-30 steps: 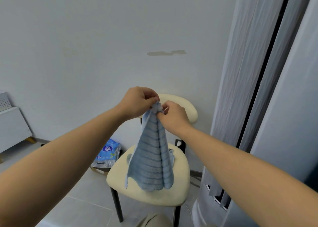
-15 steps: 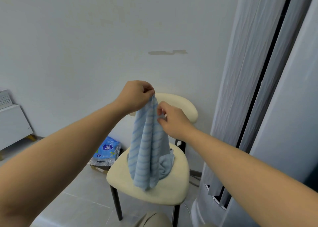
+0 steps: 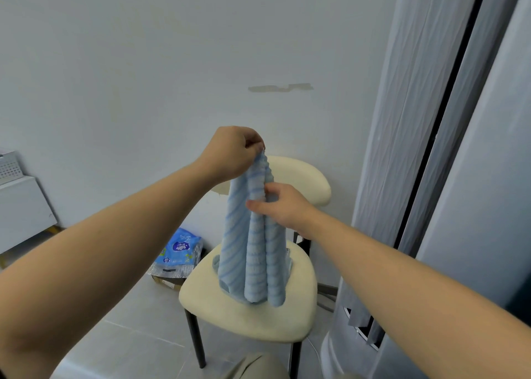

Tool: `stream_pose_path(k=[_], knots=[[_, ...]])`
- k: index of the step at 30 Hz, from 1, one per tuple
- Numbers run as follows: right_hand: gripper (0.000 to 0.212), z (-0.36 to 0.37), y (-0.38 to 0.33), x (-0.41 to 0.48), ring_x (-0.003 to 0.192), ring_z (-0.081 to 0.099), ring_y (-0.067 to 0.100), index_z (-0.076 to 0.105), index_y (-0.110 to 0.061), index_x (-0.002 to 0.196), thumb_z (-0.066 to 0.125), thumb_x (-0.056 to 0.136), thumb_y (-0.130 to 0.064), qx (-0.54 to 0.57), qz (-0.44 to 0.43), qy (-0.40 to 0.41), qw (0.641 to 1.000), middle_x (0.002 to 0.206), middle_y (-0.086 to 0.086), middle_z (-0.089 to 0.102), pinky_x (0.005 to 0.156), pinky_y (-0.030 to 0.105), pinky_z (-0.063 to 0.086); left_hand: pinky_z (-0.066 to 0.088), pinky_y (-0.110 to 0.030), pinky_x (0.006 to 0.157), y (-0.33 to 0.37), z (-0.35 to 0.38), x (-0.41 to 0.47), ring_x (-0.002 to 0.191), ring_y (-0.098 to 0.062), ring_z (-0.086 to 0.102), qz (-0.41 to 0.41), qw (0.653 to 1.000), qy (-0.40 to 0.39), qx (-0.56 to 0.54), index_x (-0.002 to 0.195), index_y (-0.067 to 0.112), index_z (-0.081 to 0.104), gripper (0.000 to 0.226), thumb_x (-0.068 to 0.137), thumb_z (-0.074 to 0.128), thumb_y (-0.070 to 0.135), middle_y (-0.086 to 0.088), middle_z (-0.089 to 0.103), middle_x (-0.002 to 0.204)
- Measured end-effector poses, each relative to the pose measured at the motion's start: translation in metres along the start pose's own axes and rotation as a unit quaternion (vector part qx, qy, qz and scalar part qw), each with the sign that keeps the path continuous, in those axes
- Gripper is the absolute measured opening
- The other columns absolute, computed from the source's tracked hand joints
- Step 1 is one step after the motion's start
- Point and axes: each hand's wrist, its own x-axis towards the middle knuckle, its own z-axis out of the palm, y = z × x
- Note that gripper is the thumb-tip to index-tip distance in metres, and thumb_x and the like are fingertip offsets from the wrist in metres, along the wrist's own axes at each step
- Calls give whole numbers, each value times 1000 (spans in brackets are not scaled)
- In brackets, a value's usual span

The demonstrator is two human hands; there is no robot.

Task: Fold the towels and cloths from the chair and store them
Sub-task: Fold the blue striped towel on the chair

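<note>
1. The left hand (image 3: 232,151) is raised above the chair (image 3: 247,321); its fingers (image 3: 253,141) are curled tight and pinch the very top of the blue striped towel (image 3: 255,252)
2. The towel hangs straight down from that pinch in three long rolled folds, widening toward the bottom
3. The right hand (image 3: 284,206) is lower, just below the left one, on the right side of the towel; its thumb (image 3: 254,205) lies across the front of the middle fold and the other fingers are behind the cloth, so it grips that fold between them
4. The towel's lower end hangs over the middle of the chair's cream seat, nearer the back edge than the front; whether it touches the seat cannot be told
5. More blue cloth (image 3: 288,260) shows on the seat behind the hanging end, toward the back edge
6. The chair's cream backrest (image 3: 304,177) is behind both hands
7. On the floor left of the seat, a blue packet (image 3: 179,248) lies on a small box (image 3: 166,279)
</note>
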Motion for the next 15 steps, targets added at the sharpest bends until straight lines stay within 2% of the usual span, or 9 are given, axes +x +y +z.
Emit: stream_pose_path(k=[1, 3, 5, 7, 11, 15], knots=[[35, 1, -1, -1, 75, 60, 12, 61, -9, 83, 76, 85, -40, -20, -4, -6, 1000, 78, 1, 62, 75, 29, 50, 41, -11, 66, 0, 0, 0, 77, 3, 62, 2, 1000, 0, 2, 89, 23, 74, 19, 94, 57, 16, 22, 65, 75], [40, 3, 0, -2, 71, 53, 11, 59, -6, 79, 77, 84, -42, -50, 9, -25, 998, 74, 1, 52, 71, 30, 47, 40, -8, 65, -1, 0, 0, 77, 4, 60, 5, 1000, 0, 4, 90, 23, 74, 19, 94, 57, 16, 22, 64, 76], [49, 3, 2, -2, 80, 63, 16, 65, 3, 87, 77, 82, -44, -76, 24, -48, 996, 79, 2, 61, 81, 36, 55, 39, -8, 66, -2, -1, 0, 78, 5, 60, 8, 1000, 4, 7, 91, 23, 74, 20, 95, 56, 16, 22, 64, 78], [49, 5, 4, -6, 93, 70, 19, 68, 1, 93, 78, 80, -46, -102, 41, -70, 991, 89, 4, 72, 92, 41, 56, 40, -9, 67, -4, -3, 1, 79, 3, 61, 5, 1000, 11, 3, 93, 22, 75, 20, 95, 56, 17, 20, 66, 80], [26, 7, 8, -11, 98, 70, 15, 74, -20, 83, 80, 80, -44, -113, 72, -122, 983, 100, -1, 75, 94, 37, 57, 43, -12, 70, -10, -8, 4, 82, 0, 62, -6, 1000, 28, -6, 95, 21, 75, 20, 96, 55, 19, 14, 69, 86], [39, 7, 10, -13, 103, 67, 12, 77, -17, 104, 81, 79, -47, -125, 83, -146, 978, 112, -5, 73, 98, 36, 54, 38, -8, 66, -20, -15, 10, 78, 2, 58, -15, 998, 57, 12, 96, 20, 75, 21, 97, 54, 19, 16, 65, 82]])
